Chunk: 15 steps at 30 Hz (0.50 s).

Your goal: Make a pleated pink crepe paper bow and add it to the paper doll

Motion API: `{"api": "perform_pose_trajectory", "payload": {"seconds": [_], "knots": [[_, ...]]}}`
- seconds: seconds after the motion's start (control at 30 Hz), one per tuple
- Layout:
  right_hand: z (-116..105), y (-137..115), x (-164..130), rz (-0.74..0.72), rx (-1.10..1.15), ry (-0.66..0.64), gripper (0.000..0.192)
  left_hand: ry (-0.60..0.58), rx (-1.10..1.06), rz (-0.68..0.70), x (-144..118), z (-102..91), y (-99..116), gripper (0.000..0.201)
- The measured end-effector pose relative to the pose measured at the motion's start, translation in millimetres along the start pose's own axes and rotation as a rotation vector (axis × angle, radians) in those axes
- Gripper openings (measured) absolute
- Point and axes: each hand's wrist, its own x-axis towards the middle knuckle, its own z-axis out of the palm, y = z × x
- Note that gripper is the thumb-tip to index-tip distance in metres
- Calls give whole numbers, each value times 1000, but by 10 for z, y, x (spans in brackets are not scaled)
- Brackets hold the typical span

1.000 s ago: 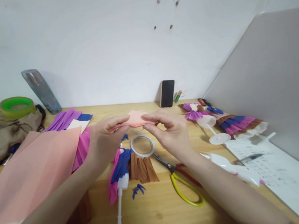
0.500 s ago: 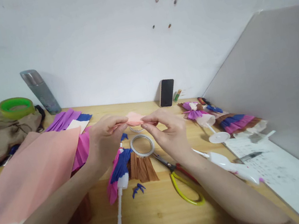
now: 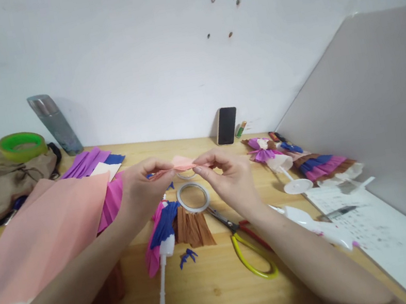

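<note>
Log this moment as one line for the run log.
left hand: pinching pink paper strip | right hand: pinching same strip | below: tape roll, scissors

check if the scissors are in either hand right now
No, the yellow-handled scissors lie on the wooden table, while the left hand and right hand pinch a folded pink paper strip.

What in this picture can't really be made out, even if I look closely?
- Head view: the printing on the white sheet is too small and blurred to read.
- The pink paper strip is partly covered by the fingers of the left hand and right hand; its folds are unclear.
- The small items beside the phone are too small to identify.
- The pink paper sheet is cut off at the left edge.
</note>
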Motion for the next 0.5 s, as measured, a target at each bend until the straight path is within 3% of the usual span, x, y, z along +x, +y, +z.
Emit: {"api": "perform_pose_trajectory", "payload": {"seconds": [0.17,0.3,0.5], "knots": [[8,24,18,149,173,-10,6,-43,-198,-183,8,2,50,9],[22,11,19,225,260,22,6,23,-233,-173,-3,16,53,7],[17,-31,18,200,249,73,8,67,-240,-174,-12,19,49,6]]}}
